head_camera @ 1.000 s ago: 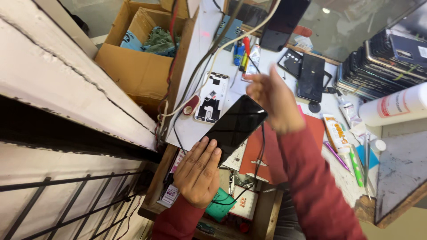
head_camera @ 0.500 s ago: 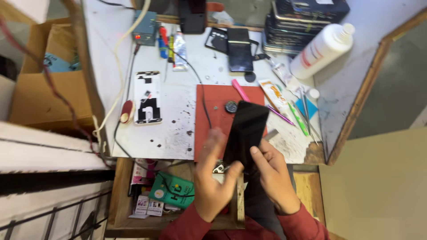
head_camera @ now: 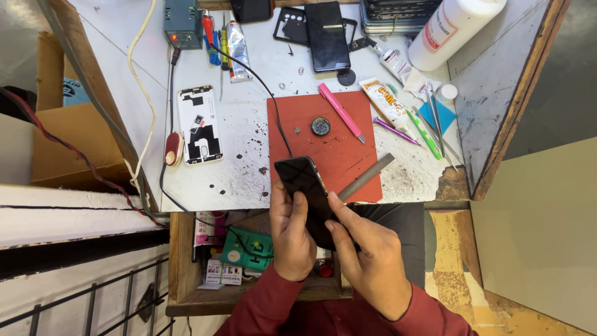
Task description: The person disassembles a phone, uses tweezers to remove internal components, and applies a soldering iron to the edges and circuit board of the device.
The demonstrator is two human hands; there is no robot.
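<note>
Both hands, the left hand [head_camera: 292, 233] and the right hand [head_camera: 367, 261], grip a black phone [head_camera: 306, 186] over the worktop [head_camera: 249, 155] edge; red mat [head_camera: 336, 149] at twelve o'clock, metal strip [head_camera: 367, 176] at two, open drawer [head_camera: 236, 261] at eight.

1. A black smartphone [head_camera: 308, 190] is being held above the near edge of the red work mat [head_camera: 323, 146], its dark glossy face pointing up at the camera.
2. It is lying tilted, its rounded top corner pointing up-left over the mat and its lower end running down-right.
3. Its lower half is sitting hidden between the fingers gripping it.
</note>
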